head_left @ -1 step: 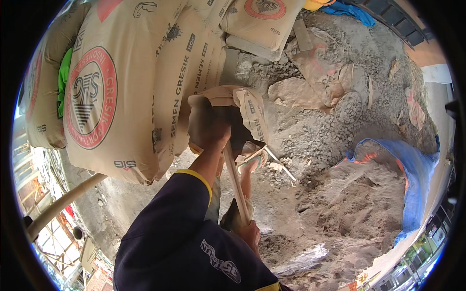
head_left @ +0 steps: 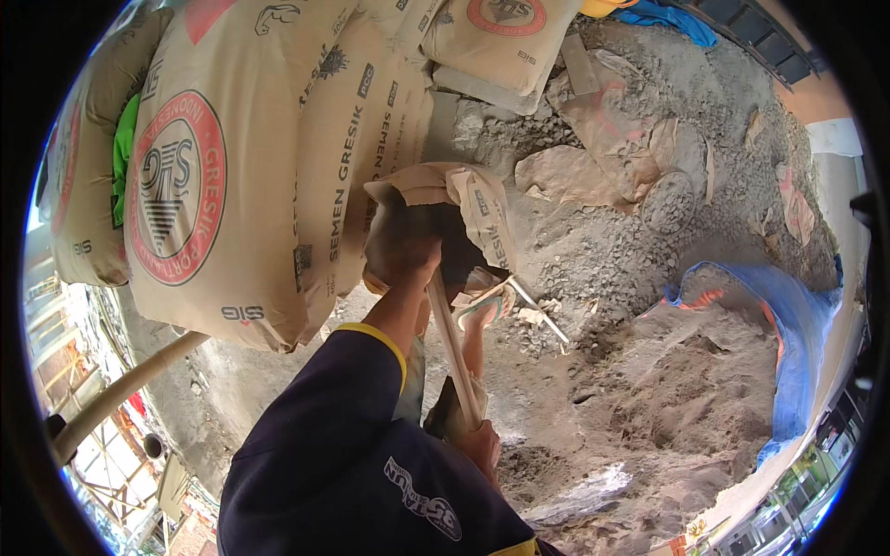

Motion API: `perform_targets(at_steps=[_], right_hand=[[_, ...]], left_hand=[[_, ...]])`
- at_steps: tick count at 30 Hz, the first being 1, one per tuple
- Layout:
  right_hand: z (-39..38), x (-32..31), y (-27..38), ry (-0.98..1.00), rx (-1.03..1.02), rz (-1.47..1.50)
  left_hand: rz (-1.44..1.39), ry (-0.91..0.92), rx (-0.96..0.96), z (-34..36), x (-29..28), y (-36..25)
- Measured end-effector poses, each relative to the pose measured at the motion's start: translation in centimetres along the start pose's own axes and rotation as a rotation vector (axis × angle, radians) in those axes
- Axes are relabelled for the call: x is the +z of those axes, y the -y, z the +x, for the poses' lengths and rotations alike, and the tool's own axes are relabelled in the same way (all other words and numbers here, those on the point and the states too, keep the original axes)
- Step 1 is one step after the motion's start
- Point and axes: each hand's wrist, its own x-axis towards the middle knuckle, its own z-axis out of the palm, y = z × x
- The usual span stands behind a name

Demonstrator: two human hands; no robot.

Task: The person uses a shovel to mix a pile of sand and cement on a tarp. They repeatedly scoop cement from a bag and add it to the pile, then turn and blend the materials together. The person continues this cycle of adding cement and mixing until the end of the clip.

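Observation:
My left hand [head_left: 419, 258], at the mouth of a torn brown paper cement bag [head_left: 482, 208], is closed around the upper end of a wooden handle [head_left: 451, 338]. Shadow and blur hide part of its fingers. Lower down, near my body, my right hand [head_left: 482, 447] wraps the same handle. The handle slants between both hands, and whatever tool head it has is hidden. The bag's opening is dark inside, with a torn flap on its right side. Just beyond the handle, a foot in a sandal [head_left: 491, 310] stands beside a thin pale rod [head_left: 540, 310].
Large full cement bags [head_left: 232, 185] are stacked at the left, with another bag [head_left: 496, 37] behind. Grey rubble and torn paper [head_left: 575, 176] cover the ground at the right. A sand heap [head_left: 677, 398] lies nearer, edged by a blue tarp [head_left: 802, 343]. A pole [head_left: 130, 389] juts out at lower left.
The whole view has shifted very slightly. Both hands keep the same hold on the wooden handle.

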Motion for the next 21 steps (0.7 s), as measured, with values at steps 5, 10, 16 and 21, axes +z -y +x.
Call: perform_targets(at_steps=[5,10,16,21], right_hand=[[-1.6,0.8,-0.9,0.101,0.082,0.092],[-2.4,1.2,0.2,0.151,0.033,0.180],[-4.4,0.2,1.4,0.137,0.040,0.092],[-6.4,-1.2,2.7,0.111,0.084,0.074]], left_hand=[[0.630,0.255,0.254,-2.0,-2.0,-2.0],[0.540,0.140,0.229,-2.0,-1.0,-6.3],[0.504,0.014,0.445,-0.6,1.2,-3.5],[0.386,0.024,0.478,0.8,2.0,-3.1]])
